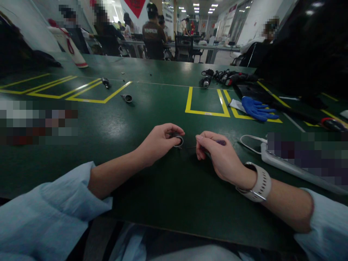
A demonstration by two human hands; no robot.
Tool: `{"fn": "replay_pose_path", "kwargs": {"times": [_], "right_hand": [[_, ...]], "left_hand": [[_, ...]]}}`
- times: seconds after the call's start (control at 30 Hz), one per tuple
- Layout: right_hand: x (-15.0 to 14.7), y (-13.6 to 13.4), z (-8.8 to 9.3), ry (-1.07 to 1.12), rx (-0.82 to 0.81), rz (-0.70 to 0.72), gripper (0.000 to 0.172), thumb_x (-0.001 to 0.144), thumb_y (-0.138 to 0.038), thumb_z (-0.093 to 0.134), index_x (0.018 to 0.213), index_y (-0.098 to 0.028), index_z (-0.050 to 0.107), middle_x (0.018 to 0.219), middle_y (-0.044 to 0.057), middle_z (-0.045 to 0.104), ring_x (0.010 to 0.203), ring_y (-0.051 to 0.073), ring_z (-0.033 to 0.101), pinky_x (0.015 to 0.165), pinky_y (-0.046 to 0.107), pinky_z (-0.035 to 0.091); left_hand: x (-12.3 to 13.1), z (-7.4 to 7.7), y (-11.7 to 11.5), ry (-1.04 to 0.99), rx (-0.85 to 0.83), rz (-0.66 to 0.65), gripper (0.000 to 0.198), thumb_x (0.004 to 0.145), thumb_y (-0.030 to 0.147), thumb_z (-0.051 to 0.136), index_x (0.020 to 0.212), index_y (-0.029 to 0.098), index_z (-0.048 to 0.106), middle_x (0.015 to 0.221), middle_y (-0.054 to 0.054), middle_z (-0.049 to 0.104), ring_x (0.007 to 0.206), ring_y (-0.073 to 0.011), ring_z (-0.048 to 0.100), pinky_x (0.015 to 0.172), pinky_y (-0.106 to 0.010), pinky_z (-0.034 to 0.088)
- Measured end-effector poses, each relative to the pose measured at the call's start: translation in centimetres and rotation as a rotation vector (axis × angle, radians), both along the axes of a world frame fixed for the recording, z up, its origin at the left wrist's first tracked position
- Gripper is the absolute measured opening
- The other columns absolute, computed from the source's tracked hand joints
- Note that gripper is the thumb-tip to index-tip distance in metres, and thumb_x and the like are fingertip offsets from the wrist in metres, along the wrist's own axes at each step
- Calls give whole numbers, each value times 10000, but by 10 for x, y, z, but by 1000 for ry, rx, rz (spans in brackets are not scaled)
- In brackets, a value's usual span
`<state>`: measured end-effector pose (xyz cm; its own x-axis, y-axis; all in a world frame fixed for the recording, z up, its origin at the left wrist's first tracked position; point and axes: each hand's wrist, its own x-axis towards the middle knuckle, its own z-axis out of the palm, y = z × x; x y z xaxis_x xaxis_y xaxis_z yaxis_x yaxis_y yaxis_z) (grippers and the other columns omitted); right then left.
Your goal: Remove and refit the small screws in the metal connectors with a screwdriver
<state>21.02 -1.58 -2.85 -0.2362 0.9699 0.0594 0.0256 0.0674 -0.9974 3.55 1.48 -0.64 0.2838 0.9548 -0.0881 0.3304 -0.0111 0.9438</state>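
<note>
My left hand (160, 141) is closed on a small round metal ring-shaped part (178, 142), held low over the table with its open face turned toward my right hand. A short stub sticks out from the part's lower edge. In my right hand (214, 152) is a thin screwdriver (221, 142) with a dark purple handle, pinched between thumb and fingers. Its slim shaft points left at the ring-shaped part; whether the tip touches it I cannot tell. Farther off on the table lie a cup-shaped metal part (127, 98) and a dark small part (105, 83).
Yellow tape marks (208, 113) divide the green table (152, 203). A blue glove (258, 108), black cables (217, 76) and a white power strip (296, 168) lie on the right. A white cone-like object (70, 47) stands far left. People sit at tables behind.
</note>
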Motion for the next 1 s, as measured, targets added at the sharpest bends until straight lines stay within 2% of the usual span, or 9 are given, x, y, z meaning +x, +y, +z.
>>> {"fn": "replay_pose_path", "kwargs": {"times": [0.33, 0.6, 1.0], "right_hand": [[1, 0, 0, 30, -1, -27, 283, 871, -338, 520, 637, -183, 549, 550, -46, 504, 513, 107, 491, 530, 251, 394], [4, 2, -3, 26, 3, -66, 293, 866, -351, 534, 629, -181, 554, 548, -45, 507, 510, 107, 493, 526, 247, 393], [1, 2, 5, 105, -36, -132, 280, 824, -272, 558, 561, -176, 547, 475, -52, 486, 443, 90, 467, 457, 223, 373]], "left_hand": [[0, -9, 3, -138, -48, -93, 251, 701, 129, 616, 952, 132, 623, 990, -65, 666, 920, -179, 618, 877, -367, 458], [1, -7, 3, -133, -63, -85, 242, 712, 107, 604, 951, 136, 617, 1009, -71, 658, 927, -186, 612, 881, -387, 453], [1, -10, 4, -133, -61, -81, 252, 708, 98, 606, 958, 130, 612, 992, -58, 656, 926, -185, 607, 881, -375, 447]]}}
